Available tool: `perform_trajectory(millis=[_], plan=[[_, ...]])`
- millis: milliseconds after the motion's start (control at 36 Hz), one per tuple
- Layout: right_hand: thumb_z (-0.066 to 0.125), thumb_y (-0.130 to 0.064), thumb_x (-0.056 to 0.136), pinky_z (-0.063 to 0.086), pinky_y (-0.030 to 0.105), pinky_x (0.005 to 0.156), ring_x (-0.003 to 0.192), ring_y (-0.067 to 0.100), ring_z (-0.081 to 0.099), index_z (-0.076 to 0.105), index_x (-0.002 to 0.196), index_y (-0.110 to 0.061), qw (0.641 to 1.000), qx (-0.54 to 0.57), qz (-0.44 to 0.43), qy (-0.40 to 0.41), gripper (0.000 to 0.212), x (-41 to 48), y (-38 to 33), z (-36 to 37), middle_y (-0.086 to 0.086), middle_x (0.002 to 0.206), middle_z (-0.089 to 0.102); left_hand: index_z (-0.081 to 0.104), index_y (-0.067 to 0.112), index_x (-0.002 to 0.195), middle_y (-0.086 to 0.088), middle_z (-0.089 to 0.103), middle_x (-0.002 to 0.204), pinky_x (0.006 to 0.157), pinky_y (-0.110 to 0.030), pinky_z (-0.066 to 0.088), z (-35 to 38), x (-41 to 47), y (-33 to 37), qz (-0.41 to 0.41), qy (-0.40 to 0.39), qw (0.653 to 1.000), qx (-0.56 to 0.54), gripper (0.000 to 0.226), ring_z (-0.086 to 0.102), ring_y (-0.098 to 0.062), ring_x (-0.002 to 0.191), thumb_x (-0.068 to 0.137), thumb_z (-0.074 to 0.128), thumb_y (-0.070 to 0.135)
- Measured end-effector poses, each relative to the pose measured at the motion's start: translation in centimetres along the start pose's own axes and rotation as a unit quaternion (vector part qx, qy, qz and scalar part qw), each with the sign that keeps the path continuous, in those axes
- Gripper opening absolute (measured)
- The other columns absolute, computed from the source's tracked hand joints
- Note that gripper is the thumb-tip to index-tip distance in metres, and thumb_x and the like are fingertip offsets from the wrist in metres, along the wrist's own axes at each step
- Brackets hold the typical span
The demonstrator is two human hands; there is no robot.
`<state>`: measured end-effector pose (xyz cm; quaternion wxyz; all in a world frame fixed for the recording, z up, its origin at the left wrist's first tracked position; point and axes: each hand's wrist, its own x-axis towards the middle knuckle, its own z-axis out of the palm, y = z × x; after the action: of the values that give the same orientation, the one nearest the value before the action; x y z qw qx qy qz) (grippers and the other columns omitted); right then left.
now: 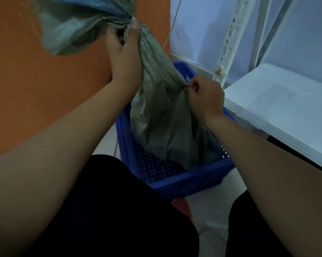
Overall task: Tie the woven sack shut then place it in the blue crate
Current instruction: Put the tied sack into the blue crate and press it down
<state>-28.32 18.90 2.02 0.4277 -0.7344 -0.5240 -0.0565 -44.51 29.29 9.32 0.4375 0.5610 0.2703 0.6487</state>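
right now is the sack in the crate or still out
Partly in: the sack's lower end sits inside the blue crate, while the left hand holds its gathered neck up and the right hand pinches its side.

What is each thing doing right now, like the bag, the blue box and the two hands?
Woven sack: neck gathered, no knot visible, bottom down in the crate.
Blue crate: upright on the floor, holding the sack's lower part.
Left hand: gripping the bunched neck, held high.
Right hand: pinching a fold of the sack's side.
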Motion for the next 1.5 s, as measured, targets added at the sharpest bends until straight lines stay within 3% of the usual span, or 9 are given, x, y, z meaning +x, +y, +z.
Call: perform_trajectory(millis=[139, 306, 528, 611, 806, 1000, 1139, 1278, 1500], plan=[[0.056, -0.017, 0.092, 0.041, 0.03, 0.066, 0.073, 0.022, 0.053, 0.064, 0.085, -0.012, 0.977, -0.149, 0.045, -0.148, 0.012, 0.4, 0.7, -0.4, 0.002, 0.079, 0.057, 0.056, 0.021, 0.106, 0.005, 0.066, 0.103, 0.089, -0.026, 0.055, 0.4, -0.3, -0.2, -0.097, -0.098, 0.983, 0.125, 0.013, 0.066, -0.005, 0.096, 0.097, 0.061, 0.027], [0.06, -0.017, 0.093, 0.047, 0.033, 0.059, 0.066, 0.021, 0.061, 0.051, 0.073, -0.013, 0.812, -0.273, 0.161, -0.489, 0.023, -1.1, 2.2, -0.9, 0.009, 0.076, 0.06, 0.061, 0.019, 0.113, 0.008, 0.063, 0.094, 0.076, -0.03, 0.056, -0.1, -2.1, -3.9, -0.216, -0.332, 0.86, 0.32, 0.023, 0.062, -0.013, 0.089, 0.096, 0.063, 0.033], [0.051, -0.04, 0.094, 0.039, 0.029, 0.059, 0.076, 0.018, 0.057, 0.062, 0.081, -0.013, 0.926, 0.043, 0.225, -0.302, 0.032, 0.2, 2.4, -0.7, 0.004, 0.082, 0.062, 0.058, 0.026, 0.129, -0.001, 0.066, 0.121, 0.088, -0.048, 0.059, -0.1, -3.3, -6.0, -0.288, -0.457, 0.782, 0.312, 0.045, 0.066, -0.023, 0.106, 0.091, 0.064, 0.049], [0.058, -0.051, 0.09, 0.048, 0.033, 0.078, 0.098, 0.023, 0.062, 0.067, 0.117, -0.021, 0.851, 0.281, 0.347, -0.278, 0.042, 0.3, 1.7, -0.4, 0.006, 0.108, 0.068, 0.055, 0.036, 0.133, 0.003, 0.063, 0.129, 0.093, -0.051, 0.056, 0.3, -3.5, -5.7, -0.3, -0.48, 0.776, 0.278, 0.062, 0.064, -0.021, 0.114, 0.076, 0.071, 0.057], [0.07, -0.042, 0.089, 0.055, 0.043, 0.094, 0.114, 0.024, 0.067, 0.067, 0.125, -0.024, 0.756, 0.53, 0.328, -0.197, 0.041, 1.7, 1.0, -0.7, 0.0, 0.122, 0.072, 0.057, 0.032, 0.131, 0.006, 0.062, 0.13, 0.102, -0.05, 0.051, 0.8, -3.3, -5.8, -0.335, -0.532, 0.716, 0.302, 0.052, 0.06, -0.019, 0.119, 0.082, 0.077, 0.029], [0.074, -0.016, 0.089, 0.058, 0.038, 0.089, 0.109, 0.023, 0.068, 0.062, 0.131, -0.01, 0.773, 0.527, 0.345, -0.082, 0.045, 1.6, 1.0, -0.7, 0.006, 0.122, 0.07, 0.017, 0.041, 0.155, 0.003, 0.022, 0.163, 0.111, -0.059, 0.038, 1.9, -4.7, -6.2, -0.433, -0.6, 0.517, 0.43, 0.105, 0.024, -0.03, 0.148, 0.076, 0.085, 0.029], [0.07, -0.012, 0.089, 0.054, 0.027, 0.082, 0.097, 0.015, 0.064, 0.058, 0.127, -0.011, 0.831, 0.418, 0.367, -0.026, 0.04, 1.5, 2.3, -0.6, -0.002, 0.106, 0.065, 0.042, 0.025, 0.144, -0.006, 0.061, 0.134, 0.099, -0.049, 0.053, 1.0, -4.5, -6.2, -0.393, -0.615, 0.466, 0.5, 0.063, 0.06, -0.021, 0.119, 0.089, 0.067, 0.006], [0.065, -0.023, 0.093, 0.049, 0.03, 0.096, 0.107, 0.021, 0.059, 0.055, 0.136, -0.008, 0.891, 0.264, 0.358, -0.095, 0.047, 0.7, 5.1, -0.2, 0.005, 0.125, 0.062, 0.065, 0.012, 0.114, -0.009, 0.071, 0.106, 0.093, -0.046, 0.056, -0.2, -3.9, -5.8, -0.316, -0.579, 0.509, 0.553, 0.022, 0.069, -0.021, 0.097, 0.098, 0.052, 0.005], [0.046, -0.055, 0.094, 0.055, 0.054, 0.094, 0.109, 0.038, 0.061, 0.051, 0.139, -0.012, 0.862, 0.152, 0.413, -0.253, 0.063, -0.2, 5.0, 1.2, 0.016, 0.13, 0.06, 0.065, 0.008, 0.097, -0.01, 0.068, 0.101, 0.087, -0.046, 0.055, 0.4, -2.5, -7.2, -0.077, -0.38, 0.808, 0.443, 0.012, 0.065, -0.027, 0.096, 0.089, 0.062, 0.017]])
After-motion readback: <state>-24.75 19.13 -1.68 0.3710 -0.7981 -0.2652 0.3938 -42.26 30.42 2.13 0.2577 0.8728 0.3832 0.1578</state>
